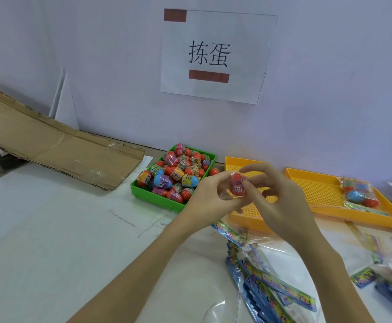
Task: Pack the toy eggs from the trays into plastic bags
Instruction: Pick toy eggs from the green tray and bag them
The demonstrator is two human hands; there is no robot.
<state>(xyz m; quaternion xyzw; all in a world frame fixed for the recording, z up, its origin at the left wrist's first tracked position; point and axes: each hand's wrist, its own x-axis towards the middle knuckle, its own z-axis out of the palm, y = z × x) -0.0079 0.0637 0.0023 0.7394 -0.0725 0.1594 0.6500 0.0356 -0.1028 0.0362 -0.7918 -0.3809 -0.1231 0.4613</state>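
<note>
At frame centre, both hands met above the white table (50, 217). Left hand (204, 199) and right hand (281, 197) were each curled onto one red toy egg (236, 186), fingertips pinching it from either side; egg showed a white "6+" label. Something clear sat around the egg at the left fingertips, possibly bag film, couldn't tell for sure.

Just left of the hands, green tray (153, 198) was heaped with eggs (178, 173), mostly red, a few blue and pink, banded with labels. Directly behind the hands, a yellow mesh tray (243, 164), mostly hidden by them. To the right, a second yellow tray (318, 190) held one filled bag of eggs (359, 193) at its right end.

Lower right of frame: pile of flat plastic bags (267, 283) with blue printed header cards, spread on the table under the right forearm; more bags at the far right edge, blurred.

Upper centre: paper sign (216, 57) taped to the wall. Upper left: flattened cardboard (50, 145) leaning against the wall
</note>
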